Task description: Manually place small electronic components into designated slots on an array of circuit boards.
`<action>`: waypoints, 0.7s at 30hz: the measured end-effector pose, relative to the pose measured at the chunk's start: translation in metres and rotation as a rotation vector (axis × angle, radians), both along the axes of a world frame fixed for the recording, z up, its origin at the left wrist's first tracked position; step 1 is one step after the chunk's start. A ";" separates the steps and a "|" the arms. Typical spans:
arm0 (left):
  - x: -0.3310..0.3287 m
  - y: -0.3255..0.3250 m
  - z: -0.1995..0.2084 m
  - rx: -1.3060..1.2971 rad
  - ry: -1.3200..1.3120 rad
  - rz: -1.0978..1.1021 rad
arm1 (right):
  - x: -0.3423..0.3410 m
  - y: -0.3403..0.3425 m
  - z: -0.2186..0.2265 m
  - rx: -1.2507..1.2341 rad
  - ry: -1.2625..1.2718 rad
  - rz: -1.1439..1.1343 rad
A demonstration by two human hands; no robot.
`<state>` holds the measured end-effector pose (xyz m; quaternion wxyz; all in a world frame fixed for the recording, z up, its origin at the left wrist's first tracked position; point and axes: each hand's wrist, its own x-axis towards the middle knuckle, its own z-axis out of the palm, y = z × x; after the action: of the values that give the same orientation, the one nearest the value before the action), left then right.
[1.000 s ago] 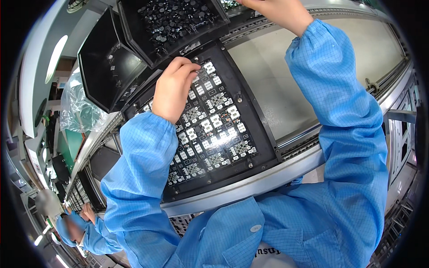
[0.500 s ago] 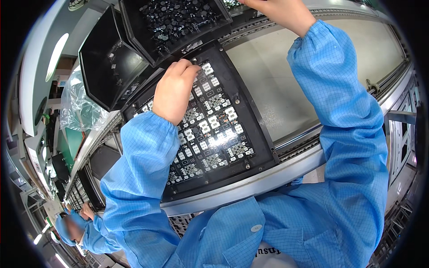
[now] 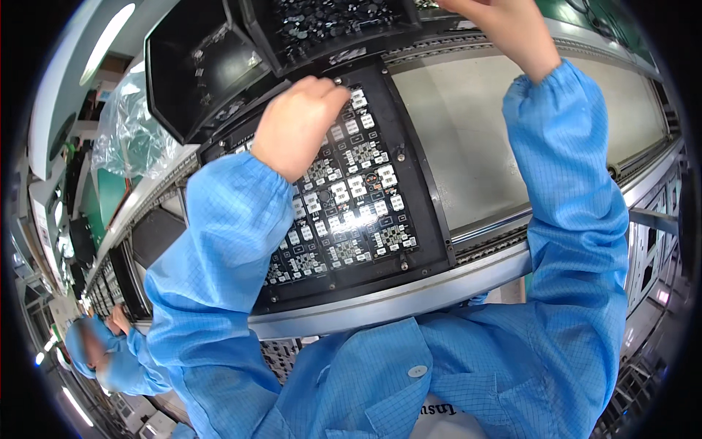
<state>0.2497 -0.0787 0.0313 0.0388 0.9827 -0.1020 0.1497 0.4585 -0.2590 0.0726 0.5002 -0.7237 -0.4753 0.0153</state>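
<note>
My left hand (image 3: 303,124) is over the upper part of a dark circuit board panel (image 3: 351,192) dotted with white square connectors and small chips. Its fingers are curled together, with the fingertips by the top row of connectors; whatever they hold is hidden. The panel sits in a black carrier tray (image 3: 424,212). Farther right, my right hand (image 3: 515,33) reaches to the top edge of the view, by a container of small parts (image 3: 426,4). Its fingers look drawn together but are partly cut off, so their contents cannot be seen.
A black bin (image 3: 329,18) of small round dark parts stands beyond the panel, beside another black bin (image 3: 201,66) with few scraps. Clear plastic bag (image 3: 131,135) hangs at left. A metal conveyor rail (image 3: 395,293) runs along the near side. A co-worker (image 3: 117,355) is lower left.
The whole view has shifted, moving the bins up and right in the picture. My left hand stays by the panel's top row, its fingertips now hiding the dark bit seen there. My right hand remains far off.
</note>
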 end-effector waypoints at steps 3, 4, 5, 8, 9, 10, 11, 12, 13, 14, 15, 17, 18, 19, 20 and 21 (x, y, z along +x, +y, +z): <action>0.013 -0.003 0.026 0.067 -0.235 -0.002 | -0.026 -0.009 0.010 0.077 0.166 0.158; 0.020 0.001 0.037 0.183 -0.293 0.020 | -0.038 -0.011 0.011 0.021 0.184 0.186; 0.023 0.011 0.043 0.203 -0.274 0.030 | -0.049 -0.008 0.012 -0.023 0.200 0.231; 0.055 0.017 0.067 0.500 -0.065 0.085 | -0.079 0.000 0.005 -0.124 0.071 0.617; 0.062 0.007 0.071 0.563 0.127 0.180 | -0.087 -0.003 -0.002 -0.185 0.032 0.645; 0.070 -0.003 0.076 0.509 0.299 0.263 | -0.091 -0.004 -0.011 -0.253 0.032 0.663; 0.070 -0.004 0.075 0.507 0.299 0.271 | -0.096 -0.006 -0.018 -0.313 0.029 0.687; 0.072 -0.002 0.072 0.494 0.223 0.276 | -0.099 -0.006 -0.024 -0.329 0.036 0.702; 0.073 0.001 0.070 0.482 0.146 0.282 | -0.101 -0.006 -0.030 -0.329 0.034 0.711; 0.076 0.003 0.067 0.476 0.143 0.281 | -0.101 -0.008 -0.037 -0.319 -0.028 0.716; 0.079 0.006 0.065 0.445 0.109 0.250 | -0.100 -0.010 -0.042 -0.307 -0.091 0.722; 0.082 0.008 0.061 0.412 0.074 0.221 | -0.103 -0.011 -0.046 -0.293 -0.115 0.707; 0.082 0.009 0.059 0.400 0.043 0.223 | -0.105 -0.011 -0.047 -0.274 -0.138 0.692; 0.083 0.009 0.058 0.389 0.012 0.225 | -0.108 -0.012 -0.045 -0.275 -0.138 0.694; 0.083 0.008 0.059 0.389 0.012 0.225 | -0.111 -0.013 -0.042 -0.314 -0.116 0.649; 0.083 0.007 0.060 0.370 0.012 0.222 | -0.113 -0.012 -0.041 -0.352 -0.095 0.603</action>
<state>0.3329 -0.0715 0.0917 -0.1583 0.9792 -0.0186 0.1259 0.3456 -0.2713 0.0316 0.3183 -0.6256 -0.6804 0.2105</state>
